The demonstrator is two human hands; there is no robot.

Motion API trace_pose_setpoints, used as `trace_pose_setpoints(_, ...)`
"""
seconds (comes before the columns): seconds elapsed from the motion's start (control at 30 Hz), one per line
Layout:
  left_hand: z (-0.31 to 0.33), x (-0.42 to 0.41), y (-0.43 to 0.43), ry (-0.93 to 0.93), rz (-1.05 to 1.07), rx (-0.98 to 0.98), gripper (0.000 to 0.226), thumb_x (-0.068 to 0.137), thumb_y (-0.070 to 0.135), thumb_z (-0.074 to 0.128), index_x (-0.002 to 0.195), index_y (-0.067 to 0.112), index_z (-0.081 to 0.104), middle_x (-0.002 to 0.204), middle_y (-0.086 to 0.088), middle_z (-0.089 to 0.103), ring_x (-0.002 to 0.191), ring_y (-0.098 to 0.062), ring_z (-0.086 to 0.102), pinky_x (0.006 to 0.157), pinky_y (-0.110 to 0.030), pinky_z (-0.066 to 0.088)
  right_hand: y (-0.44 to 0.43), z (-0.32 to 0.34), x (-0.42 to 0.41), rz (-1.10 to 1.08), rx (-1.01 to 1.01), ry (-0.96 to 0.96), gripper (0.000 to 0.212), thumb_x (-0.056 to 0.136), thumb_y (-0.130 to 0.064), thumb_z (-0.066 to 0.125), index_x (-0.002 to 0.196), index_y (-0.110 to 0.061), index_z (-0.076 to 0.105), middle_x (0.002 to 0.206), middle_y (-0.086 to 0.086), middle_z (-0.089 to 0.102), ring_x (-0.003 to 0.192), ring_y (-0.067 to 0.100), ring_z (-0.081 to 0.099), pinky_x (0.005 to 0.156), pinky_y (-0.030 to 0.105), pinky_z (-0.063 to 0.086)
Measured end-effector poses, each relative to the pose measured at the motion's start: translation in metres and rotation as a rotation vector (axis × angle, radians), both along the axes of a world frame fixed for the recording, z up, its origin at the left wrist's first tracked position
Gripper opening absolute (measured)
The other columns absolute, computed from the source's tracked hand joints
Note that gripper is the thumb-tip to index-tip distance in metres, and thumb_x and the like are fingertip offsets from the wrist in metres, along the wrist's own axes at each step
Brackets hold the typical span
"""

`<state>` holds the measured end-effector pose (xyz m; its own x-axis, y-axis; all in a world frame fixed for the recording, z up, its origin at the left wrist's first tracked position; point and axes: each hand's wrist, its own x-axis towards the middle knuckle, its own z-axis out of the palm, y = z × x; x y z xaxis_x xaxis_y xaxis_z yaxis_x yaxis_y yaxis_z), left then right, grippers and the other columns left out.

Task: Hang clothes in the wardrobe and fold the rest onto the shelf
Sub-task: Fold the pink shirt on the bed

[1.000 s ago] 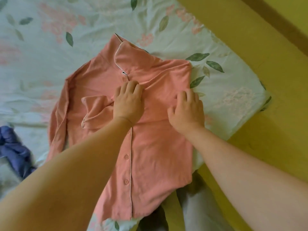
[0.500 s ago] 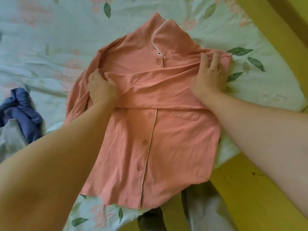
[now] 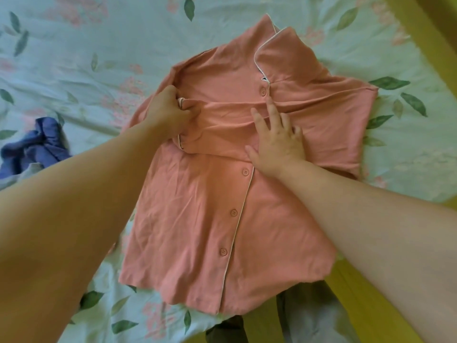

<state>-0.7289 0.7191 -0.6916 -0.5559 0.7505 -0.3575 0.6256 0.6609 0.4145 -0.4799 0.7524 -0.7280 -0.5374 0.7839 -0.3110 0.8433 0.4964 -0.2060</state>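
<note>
One pink shirt (image 3: 197, 219), spread front up on the sheet (image 3: 99, 58), collar (image 3: 284, 50) at the far end, hem nearest. Four buttons (image 3: 233, 212) countable down the white-piped front edge. One sleeve (image 3: 222, 127) folded across the chest, running from the shirt's left side towards the middle. Two hands, both on the shirt. Left hand (image 3: 168, 112) with fingers curled tight, gripping the cuff (image 3: 181, 102) end of that folded sleeve. Right hand (image 3: 277, 139) flat, fingers straight and spread, pressing down on the sleeve just beside the front edge, holding nothing. One crumpled blue garment (image 3: 32, 147) at the left edge of view, well apart from the shirt, with a bit of grey beneath it. One patch of grey cloth (image 3: 309, 318) and one of dark cloth (image 3: 227, 330) at the bottom edge, just below the hem. Sheet pale green, printed with pink flowers and dark leaves, lightly creased. Yellow floor (image 3: 435, 26) along the right side and at the lower right
</note>
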Motion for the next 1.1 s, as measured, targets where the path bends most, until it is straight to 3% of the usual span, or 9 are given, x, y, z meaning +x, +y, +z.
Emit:
trace_pose_setpoints(0.1, -0.005, -0.004, -0.002, 0.028, 0.114, -0.010, 0.060, 0.087, 0.032, 0.077, 0.132, 0.009, 0.045, 0.089, 0.007, 0.054, 0.093, -0.020, 0.057, 0.072, -0.022, 0.037, -0.001, -0.002, -0.001, 0.005, 0.002, -0.022, 0.092, 0.086, -0.061, 0.059, 0.160, -0.031, 0.013, 0.169, 0.003, -0.011, 0.145, 0.029, 0.024, 0.105, 0.050, 0.035)
trace_pose_setpoints(0.23, -0.014, 0.008, -0.012, 0.232, 0.226, -0.130, 0.063, 0.093, 0.039, 0.065, 0.138, 0.006, 0.035, 0.139, -0.017, 0.045, 0.130, -0.038, 0.048, 0.103, -0.047, 0.042, -0.002, -0.003, -0.004, 0.017, 0.004, -0.085, 0.092, 0.088, -0.062, 0.056, 0.161, -0.031, 0.008, 0.168, 0.005, -0.016, 0.147, 0.031, 0.020, 0.108, 0.052, 0.033)
trace_pose_setpoints(0.33, -0.023, 0.031, -0.030, 0.484, -0.017, -0.012, 0.052, 0.095, 0.038, 0.052, 0.138, 0.013, 0.039, 0.149, -0.014, 0.035, 0.135, -0.036, 0.037, 0.112, -0.047, 0.026, -0.007, -0.002, -0.006, 0.064, 0.082, -0.053, 0.081, 0.090, -0.053, 0.057, 0.158, -0.031, 0.020, 0.169, 0.007, -0.006, 0.149, 0.033, 0.019, 0.111, 0.056, 0.030)
trace_pose_setpoints(0.47, -0.038, 0.044, -0.058, 0.426, -0.409, -0.005, 0.030, 0.102, 0.027, 0.040, 0.128, 0.018, 0.051, 0.145, -0.004, 0.046, 0.132, -0.030, 0.041, 0.108, -0.046, 0.028, -0.014, -0.007, -0.008, 0.192, 0.047, -0.093, 0.066, 0.098, -0.045, 0.050, 0.158, -0.032, 0.025, 0.169, 0.002, 0.008, 0.152, 0.030, 0.014, 0.114, 0.054, 0.024)
trace_pose_setpoints(0.63, -0.028, 0.029, -0.086, 0.440, -0.031, 0.096, 0.041, 0.096, 0.027, 0.044, 0.137, 0.025, 0.045, 0.154, 0.001, 0.035, 0.144, -0.024, 0.030, 0.118, -0.045, 0.017, -0.027, -0.001, -0.023, 0.121, 0.100, 0.025, 0.064, 0.080, -0.019, 0.066, 0.141, -0.022, 0.049, 0.160, 0.018, 0.030, 0.143, 0.039, 0.032, 0.109, 0.054, 0.031)
trace_pose_setpoints(0.8, -0.019, -0.010, -0.150, 0.406, 0.309, -0.298, 0.045, 0.087, 0.030, 0.059, 0.126, 0.011, 0.045, 0.135, -0.015, 0.046, 0.123, -0.038, 0.048, 0.099, -0.052, 0.039, -0.067, 0.005, -0.043, 0.197, 0.087, 0.200, 0.046, 0.067, -0.012, 0.070, 0.112, -0.017, 0.063, 0.119, 0.013, 0.055, 0.104, 0.035, 0.054, 0.083, 0.044, 0.045)
trace_pose_setpoints(0.9, -0.008, -0.030, -0.184, 0.331, 0.415, -0.385, 0.024, 0.089, 0.027, 0.054, 0.109, 0.014, 0.053, 0.118, -0.017, 0.057, 0.109, -0.042, 0.057, 0.088, -0.050, 0.047, -0.095, 0.013, -0.057, 0.139, -0.055, 0.218, 0.037, 0.074, -0.012, 0.065, 0.111, -0.014, 0.059, 0.112, 0.011, 0.053, 0.102, 0.034, 0.052, 0.086, 0.045, 0.046)
trace_pose_setpoints(1.0, 0.010, -0.041, -0.191, 0.349, 0.331, -0.393, 0.026, 0.097, 0.036, 0.047, 0.100, 0.014, 0.060, 0.102, -0.017, 0.065, 0.095, -0.040, 0.062, 0.073, -0.040, 0.044, -0.118, 0.022, -0.071, 0.114, -0.327, 0.252, 0.029, 0.083, -0.017, 0.060, 0.112, -0.017, 0.057, 0.116, 0.007, 0.055, 0.110, 0.030, 0.051, 0.094, 0.042, 0.042)
trace_pose_setpoints(1.1, 0.045, -0.038, -0.175, 0.249, 0.248, -0.342, 0.038, 0.096, 0.044, 0.050, 0.082, 0.011, 0.062, 0.083, -0.012, 0.066, 0.079, -0.035, 0.060, 0.066, -0.038, 0.047, -0.139, 0.037, -0.089, -0.162, -0.748, 0.465, 0.011, 0.087, -0.023, 0.066, 0.097, -0.022, 0.063, 0.096, -0.004, 0.067, 0.088, 0.018, 0.062, 0.079, 0.032, 0.049)
